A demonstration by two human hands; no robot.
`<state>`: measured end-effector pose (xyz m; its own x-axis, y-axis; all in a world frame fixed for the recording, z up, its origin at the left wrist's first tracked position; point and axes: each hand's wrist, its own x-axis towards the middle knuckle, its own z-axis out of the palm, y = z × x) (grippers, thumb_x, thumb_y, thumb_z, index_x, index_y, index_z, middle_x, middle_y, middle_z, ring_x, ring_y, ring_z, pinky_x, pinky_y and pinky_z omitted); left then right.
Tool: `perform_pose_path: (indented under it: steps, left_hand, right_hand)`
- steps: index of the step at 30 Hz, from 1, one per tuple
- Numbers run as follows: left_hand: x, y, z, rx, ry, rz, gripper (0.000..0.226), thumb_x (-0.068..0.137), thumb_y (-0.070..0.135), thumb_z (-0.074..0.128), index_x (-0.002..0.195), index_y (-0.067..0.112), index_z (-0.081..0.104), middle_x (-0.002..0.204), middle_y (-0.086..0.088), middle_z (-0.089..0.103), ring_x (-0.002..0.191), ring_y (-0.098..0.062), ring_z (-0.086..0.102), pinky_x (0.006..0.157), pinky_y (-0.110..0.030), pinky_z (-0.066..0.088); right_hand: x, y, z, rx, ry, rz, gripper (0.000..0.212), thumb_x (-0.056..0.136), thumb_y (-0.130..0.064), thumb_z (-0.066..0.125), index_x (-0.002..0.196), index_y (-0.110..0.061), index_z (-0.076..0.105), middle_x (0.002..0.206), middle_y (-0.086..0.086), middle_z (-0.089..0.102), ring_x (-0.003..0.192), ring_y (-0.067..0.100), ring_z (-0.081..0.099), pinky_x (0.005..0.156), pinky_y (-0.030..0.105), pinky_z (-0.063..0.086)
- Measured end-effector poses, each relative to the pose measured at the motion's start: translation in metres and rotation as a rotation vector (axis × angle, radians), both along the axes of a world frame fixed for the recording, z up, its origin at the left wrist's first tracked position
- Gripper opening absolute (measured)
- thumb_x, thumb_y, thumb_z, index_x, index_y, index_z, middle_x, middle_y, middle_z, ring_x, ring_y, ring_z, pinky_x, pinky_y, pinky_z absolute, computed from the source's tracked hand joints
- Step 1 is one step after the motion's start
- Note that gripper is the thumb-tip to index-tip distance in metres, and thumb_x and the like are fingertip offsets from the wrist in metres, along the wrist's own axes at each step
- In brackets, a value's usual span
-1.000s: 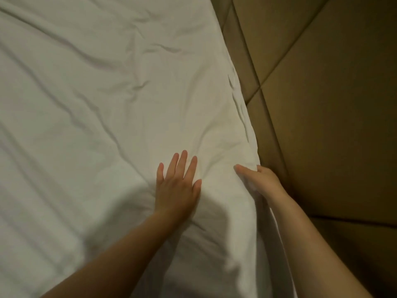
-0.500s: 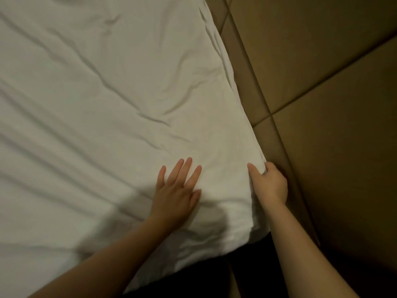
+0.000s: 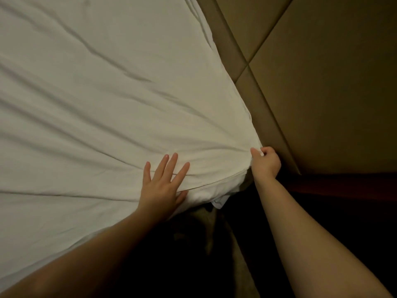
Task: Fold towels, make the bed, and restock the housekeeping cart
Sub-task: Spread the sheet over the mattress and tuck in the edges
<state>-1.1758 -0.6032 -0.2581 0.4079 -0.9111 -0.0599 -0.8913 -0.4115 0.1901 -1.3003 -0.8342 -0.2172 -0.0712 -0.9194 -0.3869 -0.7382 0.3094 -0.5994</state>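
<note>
White sheet (image 3: 103, 100) covers the bed (image 3: 199, 195), creases fanning toward its corner beside the padded headboard (image 3: 322, 93). The right hand (image 3: 266, 165) pinches that corner in curled fingers (image 3: 263, 152); the left hand (image 3: 164, 182) presses flat, fingers spread. Pull taut and downward while the palm anchors, then tuck the slack under

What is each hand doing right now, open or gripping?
Left hand: open, fingers spread, pressing flat on the white sheet.
Right hand: closed, pinching the sheet at its corner.
</note>
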Motion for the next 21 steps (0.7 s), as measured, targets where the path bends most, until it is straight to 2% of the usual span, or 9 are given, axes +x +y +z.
perform_pose_path:
  steps: [5,8,10,11,13,14,16,18,21]
  left_hand:
    - [-0.005,0.008,0.002,0.013,-0.029,0.040,0.062,0.084,0.046,0.040,0.140,0.019,0.035,0.145,-0.016,0.042,0.134,-0.031,0.036,0.101,-0.059,0.033]
    - [-0.009,0.020,0.011,0.029,0.000,0.147,0.062,0.083,0.042,0.040,0.139,0.015,0.037,0.143,-0.018,0.044,0.132,-0.033,0.038,0.099,-0.057,0.037]
    - [-0.014,0.033,0.015,0.013,0.027,0.193,0.061,0.080,0.036,0.047,0.135,0.010,0.043,0.140,-0.021,0.046,0.128,-0.037,0.045,0.096,-0.058,0.040]
    - [-0.016,0.039,0.018,-0.015,0.052,0.215,0.060,0.079,0.033,0.051,0.132,0.006,0.047,0.137,-0.024,0.048,0.124,-0.040,0.049,0.093,-0.059,0.042]
    - [-0.017,0.049,0.019,-0.111,0.088,0.265,0.053,0.079,0.026,0.050,0.124,-0.003,0.056,0.127,-0.031,0.053,0.113,-0.046,0.056,0.087,-0.057,0.046]
    - [-0.019,0.053,0.020,-0.145,0.104,0.305,0.051,0.080,0.024,0.047,0.119,-0.006,0.059,0.122,-0.033,0.055,0.107,-0.046,0.058,0.086,-0.055,0.048]
    - [-0.025,0.057,0.023,-0.189,0.192,0.390,0.047,0.081,0.021,0.043,0.114,-0.007,0.062,0.114,-0.031,0.059,0.100,-0.045,0.061,0.086,-0.051,0.050]
    - [-0.032,0.059,0.025,-0.244,0.314,0.463,0.044,0.081,0.019,0.042,0.109,-0.006,0.063,0.107,-0.025,0.061,0.094,-0.040,0.060,0.087,-0.041,0.048]
    - [-0.042,0.057,0.030,-0.341,0.445,0.586,0.036,0.081,0.017,0.043,0.104,-0.004,0.063,0.099,-0.017,0.062,0.090,-0.032,0.058,0.085,-0.025,0.036]
  right_hand:
    - [-0.002,0.019,-0.002,-0.049,-0.011,-0.037,0.039,0.089,-0.026,0.063,0.121,-0.005,0.053,0.119,0.011,0.060,0.105,0.026,0.057,0.080,0.028,0.043]
    - [0.004,0.044,0.006,-0.005,-0.312,-0.224,0.051,0.086,-0.017,0.068,0.129,-0.003,0.046,0.115,0.003,0.060,0.099,0.012,0.058,0.074,0.016,0.047]
    - [0.010,0.059,0.009,0.042,-0.505,-0.329,0.044,0.085,-0.012,0.068,0.125,-0.004,0.051,0.113,0.001,0.063,0.096,0.011,0.061,0.071,0.011,0.050]
    - [0.013,0.064,0.010,0.070,-0.555,-0.347,0.036,0.085,-0.011,0.067,0.120,-0.007,0.055,0.112,0.001,0.064,0.095,0.011,0.062,0.075,0.015,0.051]
    - [0.018,0.073,0.010,0.167,-0.537,-0.328,0.024,0.086,-0.014,0.065,0.110,-0.011,0.061,0.105,0.002,0.066,0.085,0.013,0.061,0.074,0.022,0.052]
    - [0.019,0.077,0.011,0.232,-0.491,-0.298,0.021,0.086,-0.017,0.064,0.105,-0.009,0.062,0.094,0.003,0.067,0.073,0.014,0.058,0.062,0.021,0.050]
    - [0.025,0.090,0.014,0.400,-0.435,-0.234,0.015,0.088,-0.022,0.063,0.089,-0.008,0.057,0.063,0.003,0.056,0.047,0.014,0.045,0.038,0.016,0.034]
    - [0.034,0.111,0.014,0.594,-0.440,-0.193,0.019,0.089,-0.026,0.063,0.080,-0.013,0.052,0.044,-0.001,0.046,0.035,0.010,0.035,0.035,0.013,0.022]
    - [0.052,0.156,0.013,0.853,-0.533,-0.126,0.019,0.091,-0.027,0.062,0.081,-0.013,0.052,0.051,-0.002,0.049,0.033,0.004,0.037,0.030,0.014,0.020]
